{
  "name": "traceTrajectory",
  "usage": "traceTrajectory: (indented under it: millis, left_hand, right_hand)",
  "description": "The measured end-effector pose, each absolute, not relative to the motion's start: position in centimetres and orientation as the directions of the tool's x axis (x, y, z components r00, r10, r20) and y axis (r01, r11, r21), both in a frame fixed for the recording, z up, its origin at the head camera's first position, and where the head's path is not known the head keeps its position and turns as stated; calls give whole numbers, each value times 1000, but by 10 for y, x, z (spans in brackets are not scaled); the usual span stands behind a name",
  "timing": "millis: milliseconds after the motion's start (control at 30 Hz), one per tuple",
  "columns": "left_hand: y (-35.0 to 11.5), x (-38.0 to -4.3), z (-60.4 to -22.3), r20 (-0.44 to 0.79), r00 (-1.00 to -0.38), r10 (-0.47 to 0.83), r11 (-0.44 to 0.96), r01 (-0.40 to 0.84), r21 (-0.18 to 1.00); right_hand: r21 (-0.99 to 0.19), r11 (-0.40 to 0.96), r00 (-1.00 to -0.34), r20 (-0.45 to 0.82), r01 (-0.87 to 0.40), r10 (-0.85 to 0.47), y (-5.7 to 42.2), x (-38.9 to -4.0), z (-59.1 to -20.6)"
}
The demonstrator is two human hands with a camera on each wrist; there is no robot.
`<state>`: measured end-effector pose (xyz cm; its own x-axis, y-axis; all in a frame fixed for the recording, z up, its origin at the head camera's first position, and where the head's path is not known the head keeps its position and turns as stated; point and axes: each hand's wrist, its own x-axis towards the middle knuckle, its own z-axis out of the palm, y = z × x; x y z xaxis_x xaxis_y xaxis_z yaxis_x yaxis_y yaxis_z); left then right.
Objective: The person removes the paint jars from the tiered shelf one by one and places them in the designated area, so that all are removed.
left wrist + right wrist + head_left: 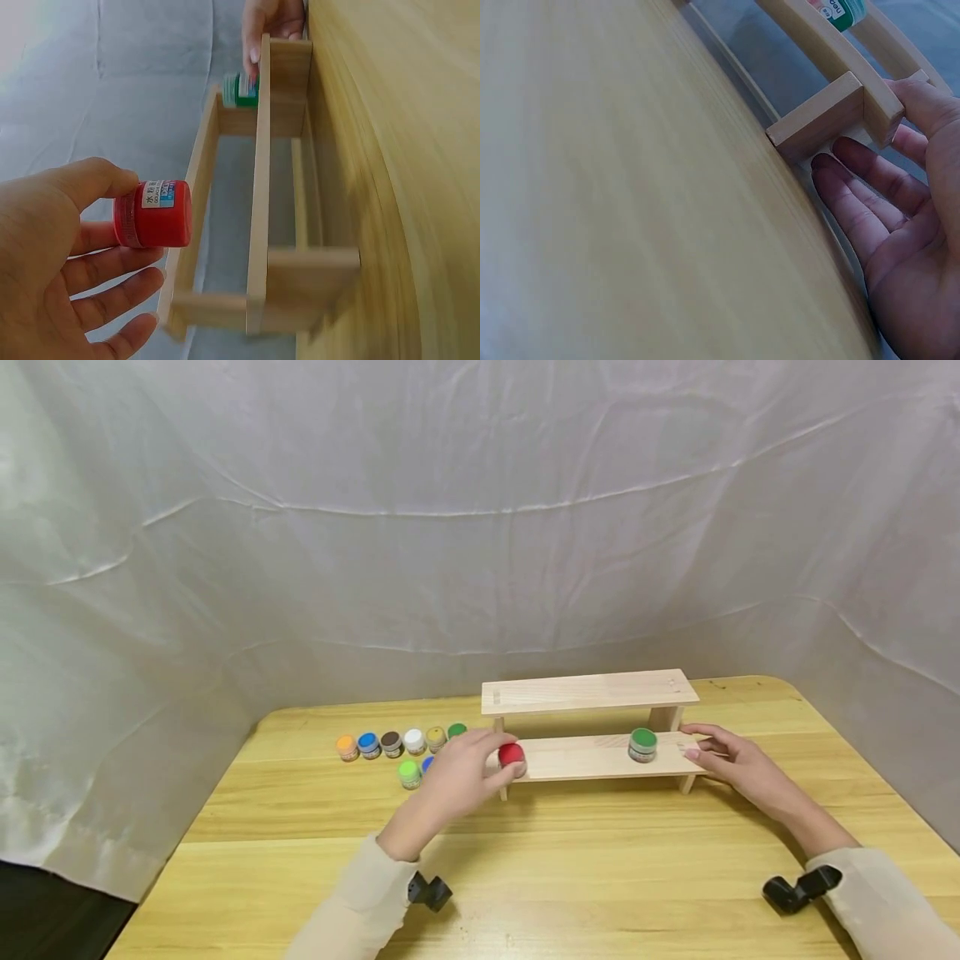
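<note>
My left hand point(461, 772) pinches a red paint jar point(512, 755) between thumb and forefinger, over the left end of the lower board of a two-tier wooden shelf point(577, 760). In the left wrist view the red jar point(157, 214) shows a white and blue label, and the other fingers are spread loosely. A green-lidded paint jar point(642, 743) stands on the lower board, towards its right. My right hand point(750, 768) holds that board's right end, thumb on top; in the right wrist view its lower fingers point(855, 214) lie beside the leg.
Left of the shelf, a row of paint jars stands on the wooden table point(600, 877), from an orange jar point(347, 747) to a dark green jar point(457, 730). A lime green jar point(409, 774) and a partly hidden blue jar point(428, 764) stand in front. Grey cloth point(480, 568) hangs behind.
</note>
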<state>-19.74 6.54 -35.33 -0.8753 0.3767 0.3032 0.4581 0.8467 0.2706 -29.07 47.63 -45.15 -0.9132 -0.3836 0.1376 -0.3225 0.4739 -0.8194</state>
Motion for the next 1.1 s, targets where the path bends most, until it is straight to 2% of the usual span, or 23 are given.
traceTrajectory:
  millis: [200,600,1100]
  left_hand:
    - [38,-189,-355,340,-880,332,851,435,294]
    - [8,-181,-350,365,-901,235,883,354,307]
    - [-18,-182,-350,351,-925,146,889,278,364]
  right_hand:
    - [-819,459,-907,162,-343,-389,476,-291,-453]
    - [-882,366,-909,146,-298,-390,473,-292,-453]
    - [-868,389,-911,152,-308,-383,473,-294,-455]
